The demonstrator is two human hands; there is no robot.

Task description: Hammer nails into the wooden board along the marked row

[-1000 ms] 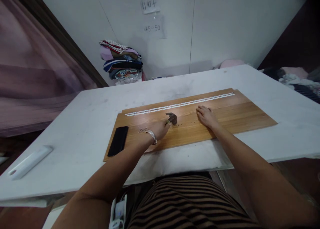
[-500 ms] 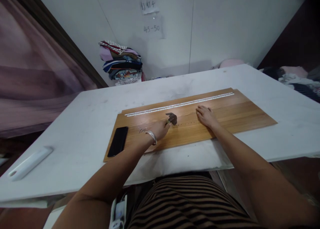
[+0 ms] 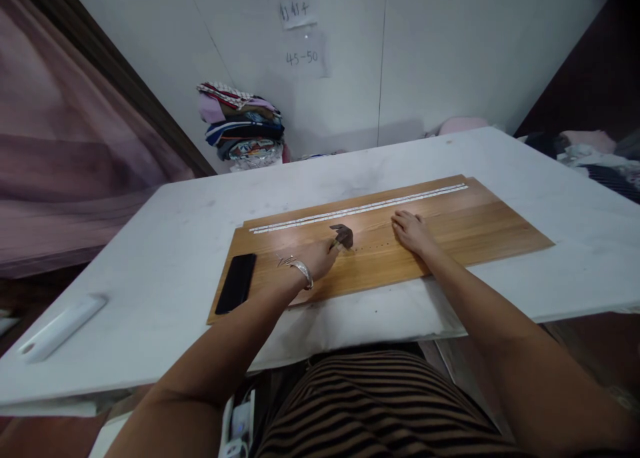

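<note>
My left hand (image 3: 319,259), with a silvery bracelet at its wrist, is wrapped round the handle of a claw hammer (image 3: 344,236). The hammer's dark head is over the middle of a wooden board (image 3: 480,225), at the left end of a row of small dark dots (image 3: 373,247). Whether the head touches the board I cannot tell. Further right, my right hand (image 3: 410,230) lies on the board, fingers stretched out and holding nothing. Several thin nails (image 3: 286,261) lie on the board just left of my left hand.
A black phone (image 3: 237,283) rests on the board's left end. Two pale measuring strips (image 3: 360,209) run along its far side. On the white table (image 3: 165,245) lies a white handle-like object (image 3: 63,328). Folded clothes (image 3: 245,121) are piled behind the table, by the wall.
The hammer head has shifted very slightly up and left in my left hand. My right hand, the board and the phone stay where they were.
</note>
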